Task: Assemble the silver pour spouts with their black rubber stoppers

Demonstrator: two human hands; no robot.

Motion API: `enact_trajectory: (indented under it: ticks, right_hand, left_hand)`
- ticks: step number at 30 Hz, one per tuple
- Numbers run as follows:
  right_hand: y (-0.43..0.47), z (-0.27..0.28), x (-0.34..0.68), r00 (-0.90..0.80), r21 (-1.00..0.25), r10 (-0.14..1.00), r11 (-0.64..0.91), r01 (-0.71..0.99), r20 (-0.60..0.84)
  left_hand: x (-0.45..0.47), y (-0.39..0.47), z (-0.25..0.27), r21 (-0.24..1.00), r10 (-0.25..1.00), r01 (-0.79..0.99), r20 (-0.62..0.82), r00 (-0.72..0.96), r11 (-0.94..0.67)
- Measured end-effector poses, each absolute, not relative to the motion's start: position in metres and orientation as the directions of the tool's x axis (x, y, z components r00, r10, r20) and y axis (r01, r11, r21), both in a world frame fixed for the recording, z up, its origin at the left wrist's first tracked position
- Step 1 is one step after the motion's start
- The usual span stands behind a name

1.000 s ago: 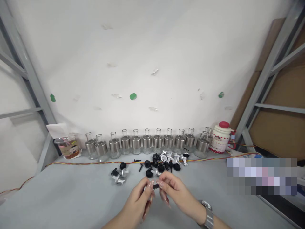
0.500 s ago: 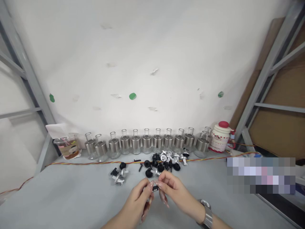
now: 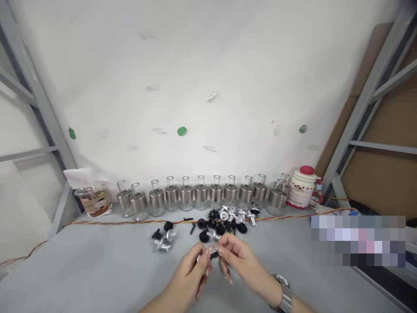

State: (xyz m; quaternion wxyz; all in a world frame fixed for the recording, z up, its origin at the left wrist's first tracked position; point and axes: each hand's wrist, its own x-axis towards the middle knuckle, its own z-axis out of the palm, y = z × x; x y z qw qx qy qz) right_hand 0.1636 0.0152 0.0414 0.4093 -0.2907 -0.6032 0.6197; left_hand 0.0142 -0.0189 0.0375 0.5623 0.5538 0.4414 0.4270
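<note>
Your left hand and your right hand meet low over the grey table, and between their fingertips is the small black part. The thumb and forefinger of each hand are pinched on it, from opposite sides, probably because so small a piece needs steadying at both ends; what your curled lower fingers hold, I cannot tell. Just beyond your hands lies the pile of black and silver parts, perhaps placed there for short reaching. The smaller group of parts lies apart, to the left; its reason is not clear to me. The glass bottles stand upright along the wall, maybe so that elbows do not knock them.
</note>
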Motion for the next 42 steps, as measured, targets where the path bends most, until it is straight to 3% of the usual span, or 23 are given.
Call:
enact_trajectory:
  ticks: [8,22,31,36,42]
  right_hand:
    - [0.013,0.042,0.165,-0.503,-0.974,0.844,0.094,-0.205,0.187]
    - [0.008,0.046,0.167,-0.534,-0.972,0.826,0.067,-0.226,0.181]
    - [0.010,0.046,0.166,-0.558,-0.969,0.809,0.053,-0.242,0.184]
    - [0.009,0.046,0.165,-0.533,-0.966,0.826,0.050,-0.255,0.183]
    - [0.010,0.047,0.165,-0.525,-0.966,0.832,0.049,-0.254,0.181]
  left_hand:
    - [0.016,-0.022,0.041,0.999,0.972,-0.036,-0.014,0.237,0.023]
    - [0.013,-0.027,0.049,0.989,0.948,0.012,0.137,0.289,-0.147]
    - [0.010,-0.026,0.041,0.994,0.937,0.020,0.099,0.335,-0.112]
    - [0.009,-0.025,0.042,0.983,0.940,0.128,0.083,0.331,-0.131]
    - [0.007,-0.025,0.049,0.910,0.923,0.293,0.191,0.334,-0.294]
